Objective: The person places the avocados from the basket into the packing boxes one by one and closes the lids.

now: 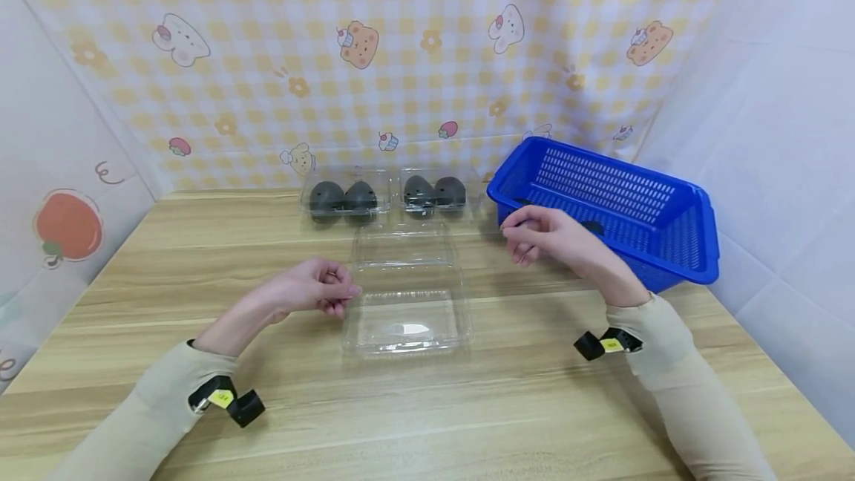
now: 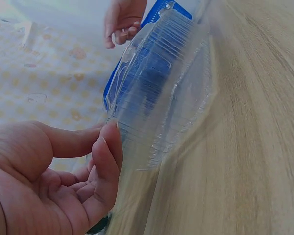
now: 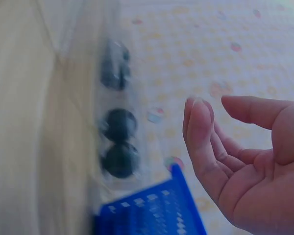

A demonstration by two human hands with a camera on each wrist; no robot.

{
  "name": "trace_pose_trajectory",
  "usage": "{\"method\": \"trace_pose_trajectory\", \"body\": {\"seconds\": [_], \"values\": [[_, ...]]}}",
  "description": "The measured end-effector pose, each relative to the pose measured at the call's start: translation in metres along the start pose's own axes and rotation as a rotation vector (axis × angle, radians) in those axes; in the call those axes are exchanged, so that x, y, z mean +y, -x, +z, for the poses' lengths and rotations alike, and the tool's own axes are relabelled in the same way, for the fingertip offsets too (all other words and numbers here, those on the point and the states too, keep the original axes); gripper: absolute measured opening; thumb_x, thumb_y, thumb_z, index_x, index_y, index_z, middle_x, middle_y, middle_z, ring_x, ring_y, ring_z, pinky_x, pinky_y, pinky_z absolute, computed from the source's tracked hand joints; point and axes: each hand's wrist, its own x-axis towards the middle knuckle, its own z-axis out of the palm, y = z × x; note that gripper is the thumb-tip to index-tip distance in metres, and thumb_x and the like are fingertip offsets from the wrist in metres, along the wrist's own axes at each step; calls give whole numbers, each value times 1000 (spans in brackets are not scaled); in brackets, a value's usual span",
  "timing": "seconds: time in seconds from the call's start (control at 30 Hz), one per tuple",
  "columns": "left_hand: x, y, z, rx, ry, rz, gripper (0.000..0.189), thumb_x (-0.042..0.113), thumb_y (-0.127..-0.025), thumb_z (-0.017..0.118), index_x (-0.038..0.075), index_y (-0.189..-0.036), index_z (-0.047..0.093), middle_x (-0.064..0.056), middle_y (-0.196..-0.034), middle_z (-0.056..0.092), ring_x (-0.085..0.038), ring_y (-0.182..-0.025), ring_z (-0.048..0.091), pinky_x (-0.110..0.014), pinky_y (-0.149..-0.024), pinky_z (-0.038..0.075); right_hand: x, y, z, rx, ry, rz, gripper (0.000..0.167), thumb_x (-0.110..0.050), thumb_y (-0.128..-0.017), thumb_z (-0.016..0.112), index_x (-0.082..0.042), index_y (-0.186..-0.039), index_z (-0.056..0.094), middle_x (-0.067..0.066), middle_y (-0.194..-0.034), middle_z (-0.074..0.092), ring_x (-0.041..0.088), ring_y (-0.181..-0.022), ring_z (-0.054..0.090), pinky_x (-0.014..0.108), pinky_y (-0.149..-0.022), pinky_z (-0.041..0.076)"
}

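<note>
A clear plastic clamshell box (image 1: 409, 318) stands with its lid raised at the middle of the table. My left hand (image 1: 320, 289) pinches the left edge of this box between thumb and index finger, as the left wrist view shows close up. My right hand (image 1: 544, 236) hovers in front of the blue plastic basket (image 1: 695, 273), its fingers loosely bent and thumb apart, with nothing between them. Inside the basket lie dark rounded things (image 1: 591, 227), partly hidden by the right hand and the rim.
Along the back stand two clear boxes (image 1: 386, 203), each holding two dark egg-shaped things (image 1: 361, 200) that look like avocados. A checked cloth (image 1: 427, 87) hangs behind the wooden table (image 1: 414, 421). White walls rise at both sides.
</note>
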Motion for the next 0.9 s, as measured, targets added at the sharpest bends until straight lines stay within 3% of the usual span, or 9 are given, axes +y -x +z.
{"method": "trace_pose_trajectory", "body": {"seconds": [0.1,0.37,0.63,0.77,0.9], "values": [[-1,0,0,5,9,-4,14,9,-100,62,-1,-95,54,-11,-83,63,-14,-69,63,-24,-66,56,-5,5,-12,76,9,-15,34,-22,-103,61,5,-124,54,16,-96,69,29,-85,70,40,-76,60],[-3,0,-1,15,10,15,14,8,-100,63,-1,-95,54,-9,-80,62,-13,-69,63,-24,-66,56,-2,11,-35,246,81,-40,32,-28,-104,60,-3,-122,57,12,-108,66,26,-98,65,32,-79,59],[-3,0,-2,11,1,23,15,9,-100,63,-1,-95,54,-10,-81,63,-14,-69,64,-25,-66,56,9,14,-55,388,217,-42,42,-31,-102,62,3,-127,56,-1,-111,62,13,-95,62,25,-76,56],[-3,-1,-2,7,-2,26,15,10,-100,64,-1,-95,55,-9,-81,63,-15,-69,64,-25,-67,56,18,16,-67,444,298,-18,44,-34,-102,61,1,-128,56,6,-119,61,4,-94,59,22,-77,53],[-4,0,-2,6,-3,24,15,10,-100,64,-1,-95,55,-9,-80,63,-15,-69,64,-25,-67,56,30,16,-81,480,402,4,45,-36,-102,60,0,-129,56,16,-125,60,11,-103,58,22,-80,47]]}}
